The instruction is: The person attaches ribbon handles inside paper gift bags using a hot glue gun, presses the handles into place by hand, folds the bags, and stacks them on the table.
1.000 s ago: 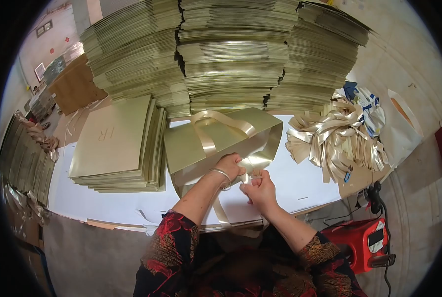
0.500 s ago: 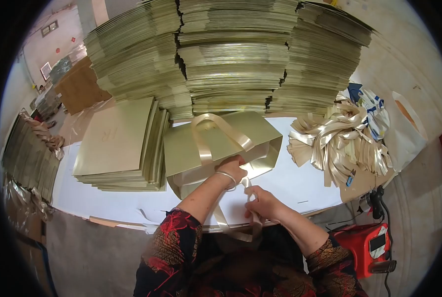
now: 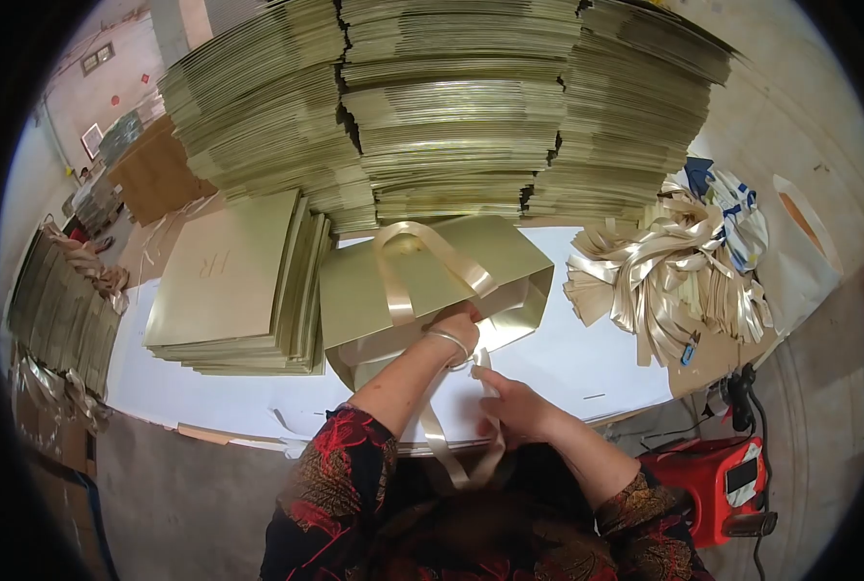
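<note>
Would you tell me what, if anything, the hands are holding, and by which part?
The right hand holds a ribbon by a strand just outside the bag; what the left hand grips is hidden.

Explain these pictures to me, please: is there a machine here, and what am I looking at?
There is no machine at work here, just a person using two bare hands. The camera is worn on the person's head and looks forward and down, so the edges look curved.

On the white tabletop lies an open gold bag with a ribbon handle on its upper side. The left hand is at the bag's opening, its fingertips partly hidden. The right hand holds a loose ribbon that hangs in a loop.

To the left is a neat gold stack, to the right a heap of ribbons, and behind, tall stacks.
</note>
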### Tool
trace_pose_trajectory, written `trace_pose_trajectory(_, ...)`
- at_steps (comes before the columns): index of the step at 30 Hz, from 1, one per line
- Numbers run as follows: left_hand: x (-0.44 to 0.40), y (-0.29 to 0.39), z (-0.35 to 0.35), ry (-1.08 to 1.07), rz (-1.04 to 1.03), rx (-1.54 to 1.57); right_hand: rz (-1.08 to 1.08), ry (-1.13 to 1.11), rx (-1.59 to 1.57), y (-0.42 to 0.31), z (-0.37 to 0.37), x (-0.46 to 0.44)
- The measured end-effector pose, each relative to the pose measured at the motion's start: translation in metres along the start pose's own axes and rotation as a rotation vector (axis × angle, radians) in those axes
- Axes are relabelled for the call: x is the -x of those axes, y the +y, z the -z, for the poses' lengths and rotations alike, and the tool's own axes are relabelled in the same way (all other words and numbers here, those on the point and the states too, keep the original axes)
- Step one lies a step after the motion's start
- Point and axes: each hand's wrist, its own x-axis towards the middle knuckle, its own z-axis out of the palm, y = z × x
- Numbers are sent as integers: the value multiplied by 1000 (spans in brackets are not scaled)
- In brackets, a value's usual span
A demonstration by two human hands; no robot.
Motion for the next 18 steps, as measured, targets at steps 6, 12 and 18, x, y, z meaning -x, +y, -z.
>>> trace_pose_trajectory(6, 15, -5, 1, 132, -159, -144, 56, 193, 1341, -56, -7, 53)
trace_pose_trajectory(12, 74, -21, 64, 84, -77, -342, 924, 423, 1028, -33, 36, -25)
trace_pose_trajectory(18, 110, -90, 57, 293, -150, -403, 651, 573, 1189, -16, 54, -75)
